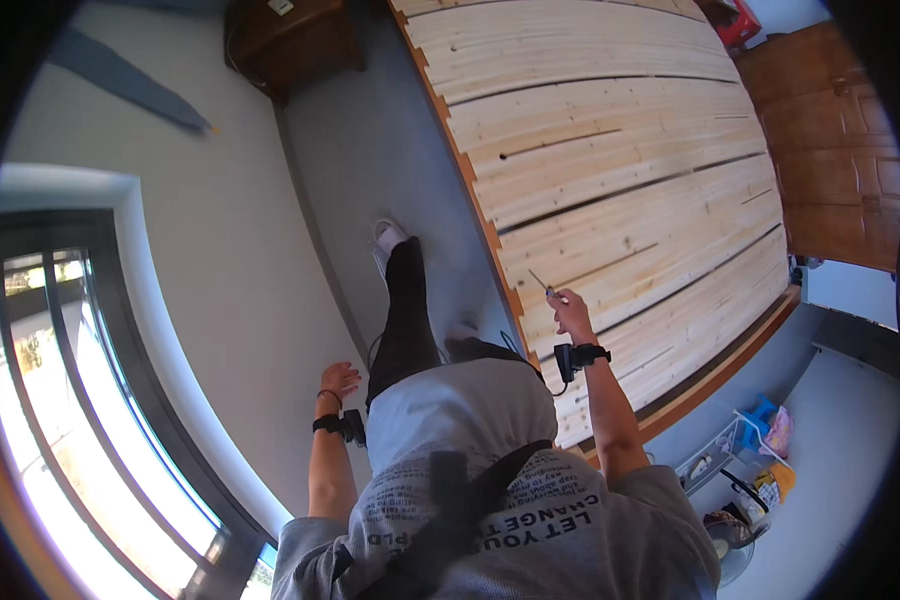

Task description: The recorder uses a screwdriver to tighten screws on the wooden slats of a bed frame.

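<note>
My right hand point(572, 314) is closed round the handle of a small screwdriver point(539, 280). Its thin shaft points up and to the left, above the pale wooden slats point(610, 210) of a bed frame. Most of the handle is hidden in my fingers. My left hand point(340, 379) hangs beside my left hip, near the wall, with loosely bent fingers apart and nothing in them. Each wrist wears a black strap with a small device.
I stand on the grey floor point(360, 150) between the bed and a pale wall point(220, 230). A barred window point(80, 400) is at left, a brown wooden cabinet point(300, 45) ahead. Beyond the bed are a wooden wardrobe point(820, 140) and a white rack point(715, 450) with mixed items.
</note>
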Available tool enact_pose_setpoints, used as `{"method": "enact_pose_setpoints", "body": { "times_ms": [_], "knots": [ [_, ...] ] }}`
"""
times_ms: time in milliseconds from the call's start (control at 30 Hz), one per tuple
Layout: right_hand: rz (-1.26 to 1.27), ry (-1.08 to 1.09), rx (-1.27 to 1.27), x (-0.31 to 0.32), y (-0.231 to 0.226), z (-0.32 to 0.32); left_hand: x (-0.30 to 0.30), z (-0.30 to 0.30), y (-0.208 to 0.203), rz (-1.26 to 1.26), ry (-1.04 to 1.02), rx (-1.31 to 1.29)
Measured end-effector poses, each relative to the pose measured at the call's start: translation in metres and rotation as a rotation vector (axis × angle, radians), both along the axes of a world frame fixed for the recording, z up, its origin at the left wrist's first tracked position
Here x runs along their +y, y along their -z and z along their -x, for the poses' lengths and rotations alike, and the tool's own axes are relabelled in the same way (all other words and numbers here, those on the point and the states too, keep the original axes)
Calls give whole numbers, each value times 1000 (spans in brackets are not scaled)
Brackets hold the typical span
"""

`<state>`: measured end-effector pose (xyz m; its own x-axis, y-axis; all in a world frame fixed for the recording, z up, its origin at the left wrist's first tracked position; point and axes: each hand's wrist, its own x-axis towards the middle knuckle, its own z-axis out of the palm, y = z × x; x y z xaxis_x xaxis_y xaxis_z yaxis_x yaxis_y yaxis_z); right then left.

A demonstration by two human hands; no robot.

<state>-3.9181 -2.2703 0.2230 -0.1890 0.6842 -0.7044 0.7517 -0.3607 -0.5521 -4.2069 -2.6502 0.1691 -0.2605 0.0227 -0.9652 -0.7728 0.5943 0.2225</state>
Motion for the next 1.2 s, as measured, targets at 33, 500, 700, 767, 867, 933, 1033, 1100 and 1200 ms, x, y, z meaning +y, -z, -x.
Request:
{"method": "enact_pose_setpoints", "body": {
  "times_ms": [33, 500, 700, 767, 867, 933, 1033, 1100, 1200],
  "knots": [
    [-2, 0, 6, 4, 5, 13, -2, 16, 6, -2, 0, 6],
    [40, -52, -46, 100, 25, 235, 225, 322, -4, -107, 135, 145],
    [35, 15, -70, 182, 39, 309, 317, 394, 11, -155, 256, 124],
    [77, 34, -115, 221, 44, 338, 329, 417, 18, -97, 266, 119],
    [-46, -138, -192, 296, 85, 378, 355, 454, 20, 35, 229, 71],
    [-54, -205, -191, 333, 88, 418, 360, 468, 12, 164, 163, 10],
    [-97, -248, -55, 409, 95, 499, 404, 500, 2, 182, 231, -94],
    [-83, -243, -37, 448, 99, 555, 446, 520, -3, 157, 295, -148],
    [-71, -277, -51, 490, 113, 628, 504, 543, 7, 235, 501, -269]
  ]
}}
